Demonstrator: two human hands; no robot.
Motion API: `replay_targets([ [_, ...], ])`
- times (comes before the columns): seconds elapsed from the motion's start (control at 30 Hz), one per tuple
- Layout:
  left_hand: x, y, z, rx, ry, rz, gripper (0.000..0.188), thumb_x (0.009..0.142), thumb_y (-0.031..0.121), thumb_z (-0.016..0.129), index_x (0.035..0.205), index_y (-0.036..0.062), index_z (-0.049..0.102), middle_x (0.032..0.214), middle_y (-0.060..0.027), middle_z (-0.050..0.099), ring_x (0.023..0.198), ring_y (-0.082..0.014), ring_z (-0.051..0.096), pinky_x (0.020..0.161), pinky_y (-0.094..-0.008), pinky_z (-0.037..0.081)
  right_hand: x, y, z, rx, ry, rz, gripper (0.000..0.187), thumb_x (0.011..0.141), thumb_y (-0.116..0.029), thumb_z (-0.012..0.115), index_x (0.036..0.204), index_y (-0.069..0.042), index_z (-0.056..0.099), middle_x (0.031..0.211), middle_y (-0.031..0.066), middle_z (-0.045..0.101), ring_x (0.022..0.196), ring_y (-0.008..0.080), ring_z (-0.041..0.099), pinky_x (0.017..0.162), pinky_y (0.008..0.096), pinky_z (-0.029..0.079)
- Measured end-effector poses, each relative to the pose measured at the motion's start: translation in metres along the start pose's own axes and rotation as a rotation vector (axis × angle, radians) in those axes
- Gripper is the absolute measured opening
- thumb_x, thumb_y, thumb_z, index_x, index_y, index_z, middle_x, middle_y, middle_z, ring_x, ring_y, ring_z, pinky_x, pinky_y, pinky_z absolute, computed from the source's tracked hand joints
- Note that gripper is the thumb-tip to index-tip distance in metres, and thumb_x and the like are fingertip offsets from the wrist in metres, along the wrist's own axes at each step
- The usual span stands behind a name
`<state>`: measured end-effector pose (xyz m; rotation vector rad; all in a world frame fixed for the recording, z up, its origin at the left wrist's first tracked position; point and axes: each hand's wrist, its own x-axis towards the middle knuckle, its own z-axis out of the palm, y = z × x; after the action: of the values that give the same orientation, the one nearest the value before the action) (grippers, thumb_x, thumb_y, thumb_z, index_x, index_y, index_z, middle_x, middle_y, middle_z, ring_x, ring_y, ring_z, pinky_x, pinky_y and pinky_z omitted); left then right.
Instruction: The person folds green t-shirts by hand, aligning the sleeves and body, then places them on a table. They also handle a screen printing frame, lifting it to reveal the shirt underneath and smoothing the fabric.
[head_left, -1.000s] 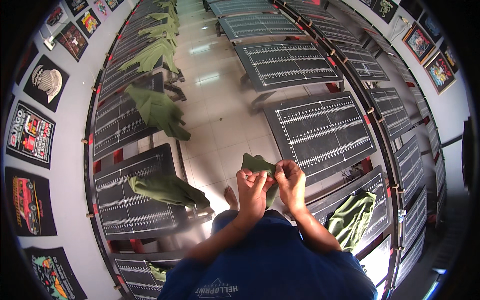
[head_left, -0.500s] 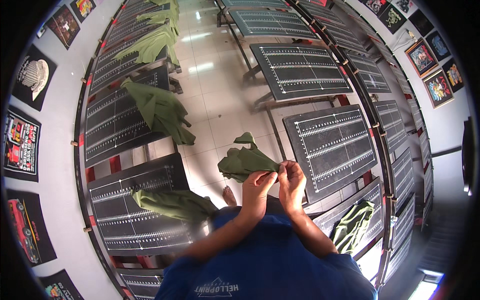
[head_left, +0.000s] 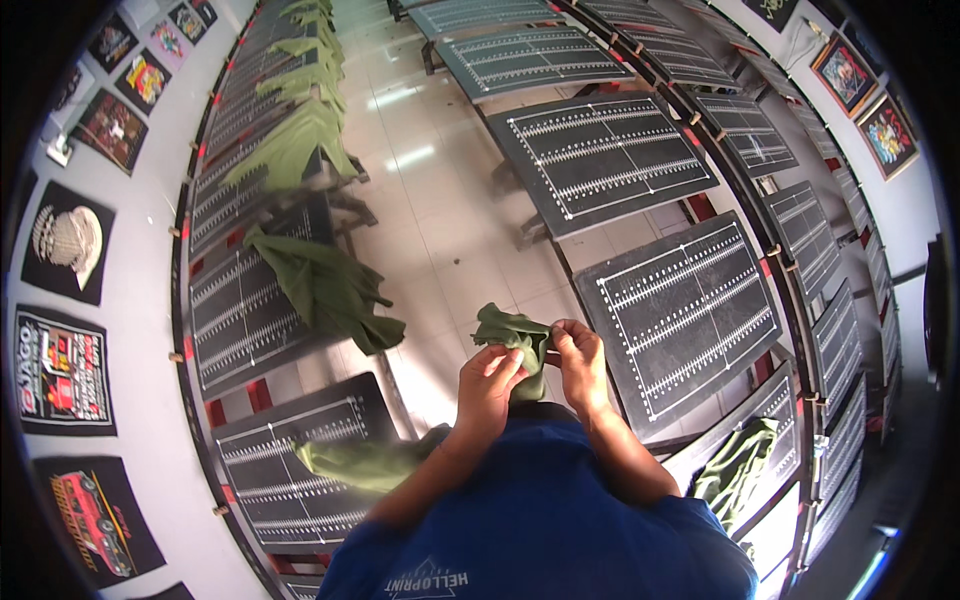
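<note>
Cloth in left hand and right hand, open floor between board edges

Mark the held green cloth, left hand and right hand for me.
Green cloth [head_left: 522, 336], head view: bunched upper part.
Left hand [head_left: 485, 388], head view: its middle.
Right hand [head_left: 582, 370], head view: its middle.

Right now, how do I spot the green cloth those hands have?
Find the pale aisle between the black boards. At its near end, between the left hand and right hand, is a crumpled green cloth. It's the only one held; the other green cloths lie over boards.
</note>
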<state>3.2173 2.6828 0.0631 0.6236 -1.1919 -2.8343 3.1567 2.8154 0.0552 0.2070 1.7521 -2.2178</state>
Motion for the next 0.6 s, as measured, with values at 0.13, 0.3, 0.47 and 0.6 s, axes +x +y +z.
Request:
replay_targets([
  [0.13, 0.027, 0.016, 0.005, -0.005, -0.003, 0.066, 0.009, 0.097, 0.008, 0.057, 0.105, 0.0060, 0.058, 0.104, -0.0061, 0.064, 0.097, -0.0149, 0.062, 0.087, -0.0327, 0.051, 0.040, 0.025, -0.035, 0.412, 0.006, 0.210, 0.034, 0.100, -0.024, 0.049, 0.114, 0.004, 0.058, 0.108, 0.0160, 0.066, 0.098, 0.0264, 0.065, 0.090, 0.0414, 0.052],
  [0.3, 0.067, 0.080, -0.056, -0.188, -0.029, 0.277, 0.014, 0.100, 0.014, 0.047, 0.103, 0.0066, 0.058, 0.103, -0.0067, 0.065, 0.097, -0.0196, 0.063, 0.091, -0.0369, 0.052, 0.063, 0.043, -0.105, 0.712, 0.130, 0.146, 0.039, 0.100, -0.033, 0.048, 0.125, -0.005, 0.057, 0.121, 0.0089, 0.065, 0.106, 0.0217, 0.064, 0.091, 0.0364, 0.052],
  [0.47, 0.077, 0.161, -0.086, -0.208, 0.131, 0.446, 0.023, 0.100, 0.018, 0.052, 0.116, 0.0038, 0.059, 0.116, -0.0104, 0.065, 0.107, -0.0215, 0.063, 0.096, -0.0406, 0.053, 0.065, 0.096, -0.324, 0.524, 0.385, -0.195, 0.031, 0.092, -0.020, 0.055, 0.110, 0.004, 0.062, 0.104, 0.0159, 0.068, 0.093, 0.0271, 0.066, 0.086, 0.0392, 0.054],
  [0.6, 0.095, 0.188, -0.097, -0.277, 0.042, 0.483, 0.018, 0.100, 0.016, 0.052, 0.114, 0.0068, 0.059, 0.112, -0.0074, 0.065, 0.103, -0.0175, 0.063, 0.092, -0.0369, 0.053, 0.052, 0.078, -0.465, 0.267, 0.861, -0.080, 0.032, 0.094, -0.024, 0.047, 0.103, 0.002, 0.064, 0.095, 0.0155, 0.069, 0.080, 0.0268, 0.066, 0.069, 0.0386, 0.055],
])
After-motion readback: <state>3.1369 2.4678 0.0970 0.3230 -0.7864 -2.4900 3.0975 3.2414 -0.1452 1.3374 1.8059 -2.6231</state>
